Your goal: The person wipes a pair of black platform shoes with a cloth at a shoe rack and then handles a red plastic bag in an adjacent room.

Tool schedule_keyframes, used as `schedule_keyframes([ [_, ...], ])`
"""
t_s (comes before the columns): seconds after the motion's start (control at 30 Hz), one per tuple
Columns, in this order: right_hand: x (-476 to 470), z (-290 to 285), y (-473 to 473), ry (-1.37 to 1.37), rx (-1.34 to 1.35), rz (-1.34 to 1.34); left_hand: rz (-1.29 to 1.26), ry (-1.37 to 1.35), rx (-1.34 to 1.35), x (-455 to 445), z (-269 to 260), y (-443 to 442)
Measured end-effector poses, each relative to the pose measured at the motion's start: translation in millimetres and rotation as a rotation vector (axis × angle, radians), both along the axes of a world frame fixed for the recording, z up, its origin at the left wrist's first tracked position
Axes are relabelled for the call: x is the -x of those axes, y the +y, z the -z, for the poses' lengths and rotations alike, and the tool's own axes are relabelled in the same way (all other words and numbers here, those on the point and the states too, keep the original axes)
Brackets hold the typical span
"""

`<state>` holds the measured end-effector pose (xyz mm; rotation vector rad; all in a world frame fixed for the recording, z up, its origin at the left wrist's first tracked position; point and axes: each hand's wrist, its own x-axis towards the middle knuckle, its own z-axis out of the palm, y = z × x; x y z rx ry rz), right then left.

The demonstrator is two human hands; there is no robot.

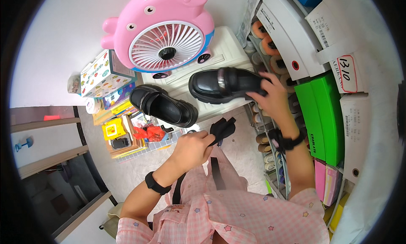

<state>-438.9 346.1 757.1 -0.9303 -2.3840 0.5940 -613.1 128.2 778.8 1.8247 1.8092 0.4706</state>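
My right hand (269, 96) grips the heel end of a black platform loafer (219, 83) with a shiny metal piece on its strap. That loafer is over the right part of a white plastic lid (177, 85); whether it touches the lid cannot be seen. Bunched in my left hand (193, 149) is a black cloth (223, 129), held in front of the lid's near edge. The second black loafer (163, 106) rests at the lid's left side, its opening facing up. My fingers partly hide the first loafer's heel.
A pink cartoon-shaped fan (166, 44) stands at the back of the lid. To the right, a rack (263, 123) holds several shoes, with a green shoebox (320, 120) and white boxes (291, 31) alongside. Books, a yellow wipes pack (113, 129) and a red plastic bag (153, 133) sit at left.
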Motion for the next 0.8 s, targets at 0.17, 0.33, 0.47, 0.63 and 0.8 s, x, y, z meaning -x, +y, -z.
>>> schedule_keyframes([
  [0.17, -63, -8, -43, 0.098, 0.045, 0.334, -0.042, -0.058, -0.079, -4, -13, 22],
  [0.33, -84, -22, -66, 0.245, -0.017, 0.519, -0.194, 0.090, 0.005, -3, -15, 92],
  [0.47, -81, -28, -87, 0.238, 0.005, 0.518, -0.431, 0.363, -0.158, 7, 18, 135],
  [0.63, -80, -29, -117, 0.279, 0.096, 0.507, -0.339, -0.271, -0.307, -34, -9, 120],
  [0.8, -50, -34, -148, 0.370, 0.151, 0.366, -0.500, -1.522, 0.275, -35, -36, 84],
])
